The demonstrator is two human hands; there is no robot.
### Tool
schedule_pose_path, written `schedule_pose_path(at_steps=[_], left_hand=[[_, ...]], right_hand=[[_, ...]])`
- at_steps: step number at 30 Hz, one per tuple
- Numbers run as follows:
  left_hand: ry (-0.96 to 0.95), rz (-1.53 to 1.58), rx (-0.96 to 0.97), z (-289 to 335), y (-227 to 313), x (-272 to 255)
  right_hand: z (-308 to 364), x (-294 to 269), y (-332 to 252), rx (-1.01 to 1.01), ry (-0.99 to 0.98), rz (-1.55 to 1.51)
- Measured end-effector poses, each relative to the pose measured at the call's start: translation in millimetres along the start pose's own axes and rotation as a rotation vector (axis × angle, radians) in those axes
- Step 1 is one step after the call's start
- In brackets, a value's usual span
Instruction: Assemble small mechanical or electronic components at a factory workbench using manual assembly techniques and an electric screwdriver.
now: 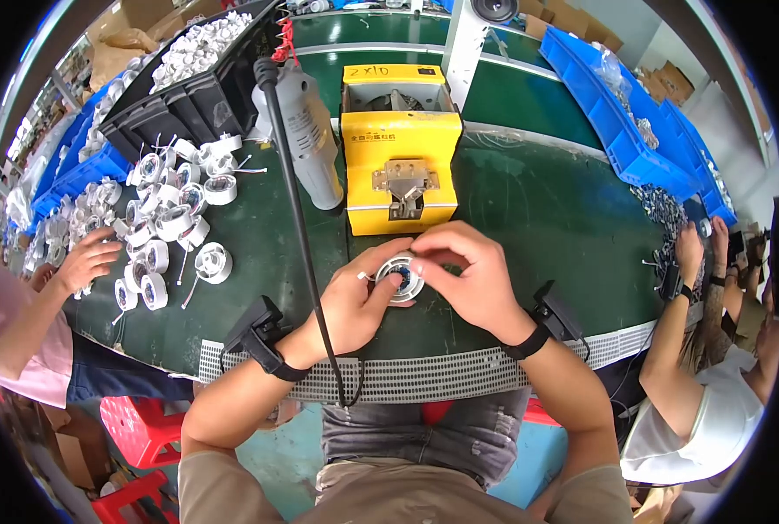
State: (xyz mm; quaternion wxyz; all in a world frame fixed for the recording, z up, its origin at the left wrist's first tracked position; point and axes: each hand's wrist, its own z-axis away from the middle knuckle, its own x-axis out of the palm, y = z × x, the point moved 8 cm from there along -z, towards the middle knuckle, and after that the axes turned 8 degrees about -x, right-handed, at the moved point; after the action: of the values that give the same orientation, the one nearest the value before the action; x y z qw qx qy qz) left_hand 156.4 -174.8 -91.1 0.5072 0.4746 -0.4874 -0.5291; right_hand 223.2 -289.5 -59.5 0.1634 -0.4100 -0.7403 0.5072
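Note:
Close in front of me, a white round housing (pixel 414 290) with a small circuit board inside sits between my hands, just above the green bench. My left hand (pixel 348 295) grips it from the left, its thumb lying over the open face. A short white connector sticks out beside those fingers. The thumb and forefinger of my right hand (pixel 475 278) pinch at the upper right rim; whether a small part is also between them, I cannot tell. Just beyond my hands stands a yellow screw feeder (pixel 403 166) with a metal outlet at its front.
A grey cylindrical tool (pixel 306 131) hangs left of the feeder; its black cord (pixel 306 253) crosses over my left forearm. Several white housings (pixel 173 222) with wires are piled at left below a black crate (pixel 189 105). Co-workers' hands are at both sides. Blue bins (pixel 599 105) stand far right.

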Motion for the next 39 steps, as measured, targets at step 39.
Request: schedule_pose_path(at_steps=[39], left_hand=[[0.058, 0.355, -0.262, -13, -27, -12]], right_hand=[[-103, 1, -52, -0.458, 0.423, -0.115]])
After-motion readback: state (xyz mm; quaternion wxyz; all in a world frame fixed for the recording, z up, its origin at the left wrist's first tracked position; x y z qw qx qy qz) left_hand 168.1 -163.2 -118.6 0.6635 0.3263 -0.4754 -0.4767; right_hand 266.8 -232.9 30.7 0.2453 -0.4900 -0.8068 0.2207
